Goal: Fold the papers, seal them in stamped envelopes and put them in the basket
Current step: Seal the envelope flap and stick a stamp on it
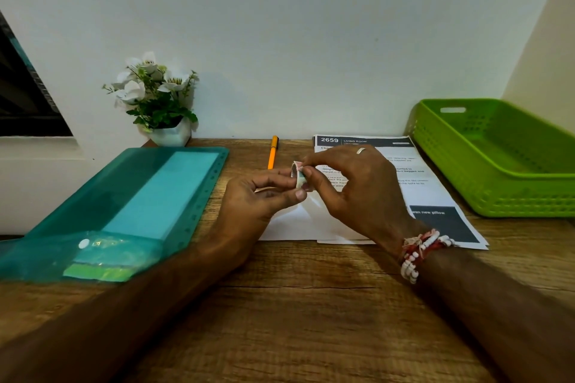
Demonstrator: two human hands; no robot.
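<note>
Wooden desk (295,305) against a bare white wall fills my feed. Just above it the left hand (258,196) and the right hand (351,186) each pinch an edge of a small stamp (299,175) between thumb and forefinger, bending it into a curl over what I take to be a white envelope (289,224). My worry is that the curled stamp folds onto itself, clings to a fingertip or lands crooked if either pinch slips. Printed papers (435,190) lie flat and unfolded just beside the green basket (497,165), so I judge most of the job remains.
</note>
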